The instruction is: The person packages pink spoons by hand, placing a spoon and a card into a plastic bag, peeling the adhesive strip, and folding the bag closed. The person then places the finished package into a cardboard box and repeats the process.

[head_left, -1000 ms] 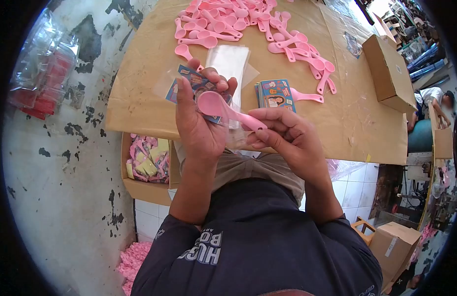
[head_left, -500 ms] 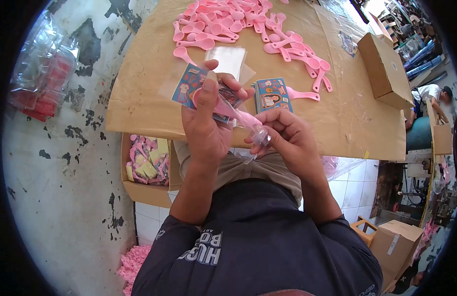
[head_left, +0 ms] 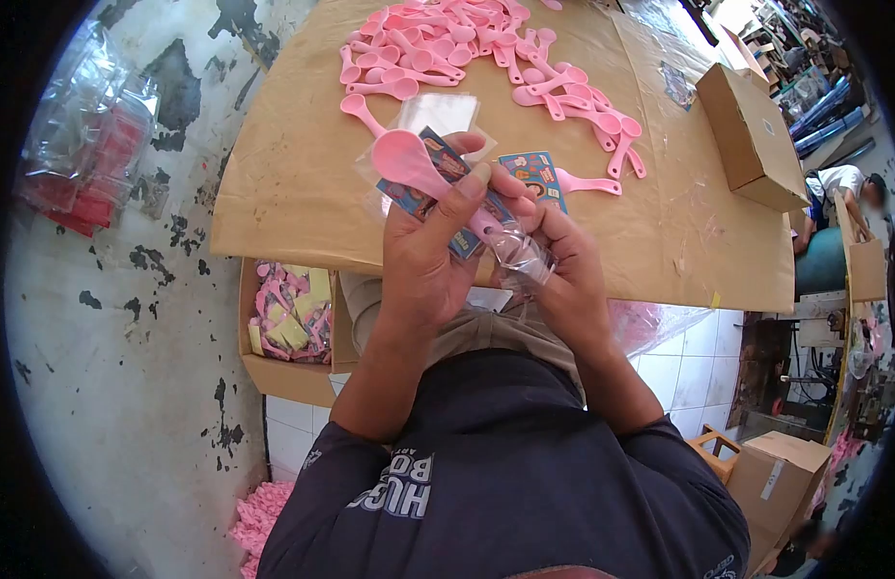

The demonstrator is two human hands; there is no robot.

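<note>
Pink spoon (head_left: 405,159) was held over the near edge of the paper-covered table (head_left: 699,261), in front of the torso, bowl up and away from the body, handle slanting toward the R side. The table, largest item in ref. area, bore a brown carton (head_left: 756,135) at R and a heap of loose spoons (head_left: 428,39) at the far side. An open box (head_left: 288,379) w/ pink and yellow contents sat below the L edge. Nearer the hands: stack of printed cards (head_left: 534,172) w/ one spoon handle beside it, plus clear sleeves (head_left: 438,111) beyond the L fingers. L hand (head_left: 428,265) grasped the spoon, thumb on top of the handle, a blue card (head_left: 409,200) pinned behind. R hand (head_left: 570,280) grasped crumpled clear film (head_left: 525,259) at the handle end. Whether the bowl was inside film: N/A, could not tell. Good practice, as judged: L thumb pressure light but constant, card flat and square behind the spoon, so the pair could not slip apart. Film best drawn evenly w/ R fingertips, min. force, no jerk; thin film could snag or split at the handle tip or card corners, and a tight bend could crease the card.
</note>
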